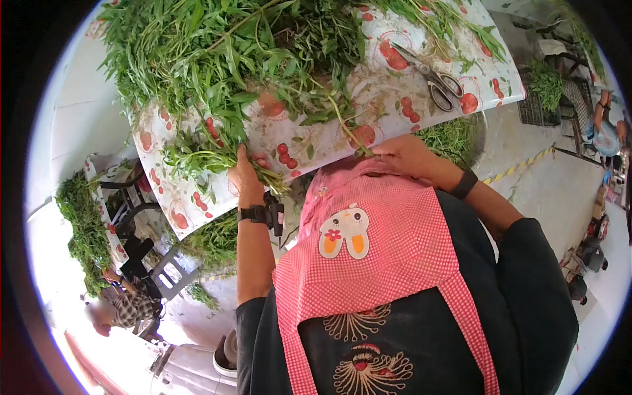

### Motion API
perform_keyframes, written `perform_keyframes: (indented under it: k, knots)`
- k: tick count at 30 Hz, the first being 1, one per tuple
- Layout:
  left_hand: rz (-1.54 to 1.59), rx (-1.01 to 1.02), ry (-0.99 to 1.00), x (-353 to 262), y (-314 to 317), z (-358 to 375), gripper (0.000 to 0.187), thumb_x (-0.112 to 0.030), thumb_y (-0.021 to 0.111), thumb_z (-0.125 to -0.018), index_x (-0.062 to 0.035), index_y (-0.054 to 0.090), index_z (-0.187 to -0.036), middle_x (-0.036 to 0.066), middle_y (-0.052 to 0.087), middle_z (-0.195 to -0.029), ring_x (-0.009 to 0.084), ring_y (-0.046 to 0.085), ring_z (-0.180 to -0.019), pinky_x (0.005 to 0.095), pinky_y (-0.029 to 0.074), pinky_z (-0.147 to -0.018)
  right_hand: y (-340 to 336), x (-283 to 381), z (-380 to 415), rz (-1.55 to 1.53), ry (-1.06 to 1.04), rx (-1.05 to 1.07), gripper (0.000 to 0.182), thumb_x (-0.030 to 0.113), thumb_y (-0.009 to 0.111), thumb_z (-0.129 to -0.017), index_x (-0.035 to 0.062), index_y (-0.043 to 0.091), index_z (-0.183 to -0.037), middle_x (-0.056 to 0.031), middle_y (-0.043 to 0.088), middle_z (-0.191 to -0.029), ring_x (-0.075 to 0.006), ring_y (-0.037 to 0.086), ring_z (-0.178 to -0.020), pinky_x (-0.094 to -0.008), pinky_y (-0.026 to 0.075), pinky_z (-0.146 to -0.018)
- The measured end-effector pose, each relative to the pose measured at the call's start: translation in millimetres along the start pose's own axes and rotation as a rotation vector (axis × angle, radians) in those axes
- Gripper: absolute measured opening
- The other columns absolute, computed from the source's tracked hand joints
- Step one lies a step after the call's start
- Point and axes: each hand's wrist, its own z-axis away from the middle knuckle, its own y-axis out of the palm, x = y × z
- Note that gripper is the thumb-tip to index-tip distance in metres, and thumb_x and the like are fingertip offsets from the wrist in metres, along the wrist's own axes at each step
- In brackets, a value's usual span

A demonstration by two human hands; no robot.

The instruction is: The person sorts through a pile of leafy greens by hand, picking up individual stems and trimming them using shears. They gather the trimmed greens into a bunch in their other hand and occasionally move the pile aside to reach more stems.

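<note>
My left hand [243, 176] is closed around a bunch of leafy green stems [197, 158]; the cut ends stick out toward the table's near edge. At that same edge, in front of the apron, my right hand [407, 157] pinches the lower end of a long green stem [345, 125]. The leafy top of this stem lies on the table. Beyond both hands a large heap of leafy greens [197, 59] spreads over the cherry-patterned tablecloth [303, 148]. Scissors [431, 79] lie open on the cloth to the right, apart from my hands.
A pink checked apron [388, 237] covers my front. More greens [454, 139] sit below the table edge at right. A dark crate [540, 108] stands farther right. At left are a chair [164, 273], another heap of greens [79, 230] and a person in a checked shirt [135, 308].
</note>
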Motion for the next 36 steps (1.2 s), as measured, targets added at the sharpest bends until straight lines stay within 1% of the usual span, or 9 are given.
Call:
perform_keyframes:
  k: [9,11,14,19,24,26,30,34,36]
  knots:
    - [0.103,0.136,-0.056,5,-8,17,0.029,-0.03,0.063,-0.085,-0.0054,0.05,-0.078,0.006,0.053,-0.064,0.0116,0.041,-0.043,0.0266,0.038,-0.041,-28,50,4,0.088,-0.325,-0.025,0.017,0.026,0.059,-0.08,0.0183,0.067,-0.092,-0.0041,0.055,-0.071,-0.0252,0.056,-0.07,-0.0372,0.046,-0.057]
    - [0.285,0.413,-0.173,13,-7,27,0.026,-0.029,0.063,-0.086,-0.0051,0.054,-0.084,0.005,0.055,-0.067,0.0098,0.042,-0.045,0.0252,0.041,-0.045,-36,64,-2,0.143,-0.353,-0.058,0.019,0.023,0.06,-0.078,0.0197,0.067,-0.095,-0.0041,0.057,-0.074,-0.0249,0.057,-0.073,-0.0368,0.046,-0.057]
    - [0.316,0.628,-0.318,-2,7,67,0.024,-0.026,0.062,-0.086,-0.004,0.057,-0.095,0.005,0.056,-0.069,0.0095,0.044,-0.048,0.0246,0.043,-0.049,-32,68,-18,0.175,-0.328,-0.094,0.022,0.014,0.058,-0.077,0.0179,0.066,-0.096,-0.0048,0.054,-0.071,-0.0261,0.058,-0.071,-0.0353,0.046,-0.057]
    - [0.229,0.849,-0.118,-7,15,94,0.029,-0.012,0.062,-0.084,-0.0009,0.056,-0.109,0.01,0.062,-0.09,0.0122,0.05,-0.052,0.0278,0.046,-0.051,-9,63,-59,0.315,-0.21,0.054,0.024,0.016,0.056,-0.076,0.0205,0.066,-0.097,-0.0089,0.061,-0.073,-0.0291,0.062,-0.068,-0.0406,0.048,-0.057]
    - [0.17,0.812,-0.099,-11,17,98,0.028,-0.012,0.062,-0.084,0.0001,0.056,-0.109,0.009,0.062,-0.093,0.0119,0.052,-0.056,0.0263,0.047,-0.052,-2,90,-76,0.416,-0.164,0.127,0.022,0.015,0.056,-0.074,0.0188,0.066,-0.093,-0.0101,0.061,-0.072,-0.0297,0.062,-0.067,-0.0424,0.047,-0.057]
    - [0.109,0.634,-0.042,-9,14,93,0.026,-0.013,0.062,-0.084,-0.0005,0.057,-0.106,0.009,0.062,-0.094,0.0119,0.054,-0.06,0.0256,0.048,-0.052,2,89,-78,0.395,-0.234,0.065,0.03,0.011,0.057,-0.074,0.0219,0.066,-0.101,-0.0058,0.061,-0.076,-0.026,0.063,-0.074,-0.0367,0.049,-0.061]
    - [0.317,0.591,-0.063,-13,4,79,0.022,-0.016,0.057,-0.089,-0.003,0.054,-0.106,0.008,0.061,-0.091,0.0094,0.056,-0.066,0.0215,0.049,-0.057,5,70,-79,0.292,-0.314,-0.131,0.029,0.011,0.059,-0.074,0.0201,0.066,-0.101,-0.0062,0.062,-0.079,-0.0262,0.063,-0.074,-0.0359,0.05,-0.062]
    - [0.423,0.584,-0.019,-10,1,71,0.022,-0.017,0.054,-0.091,-0.0045,0.051,-0.108,0.008,0.061,-0.09,0.0091,0.056,-0.069,0.019,0.049,-0.059,2,54,-75,0.136,-0.169,-0.126,0.02,0.021,0.062,-0.08,0.0152,0.066,-0.1,-0.0074,0.064,-0.081,-0.0259,0.062,-0.071,-0.0348,0.049,-0.062]
    - [0.459,0.598,-0.032,-13,5,73,0.025,-0.019,0.054,-0.091,-0.0034,0.05,-0.11,0.007,0.06,-0.088,0.0108,0.056,-0.068,0.0232,0.051,-0.06,0,50,-73,0.044,-0.096,-0.126,0.02,0.024,0.062,-0.082,0.0133,0.068,-0.098,-0.0086,0.064,-0.078,-0.0267,0.062,-0.066,-0.0343,0.048,-0.058]
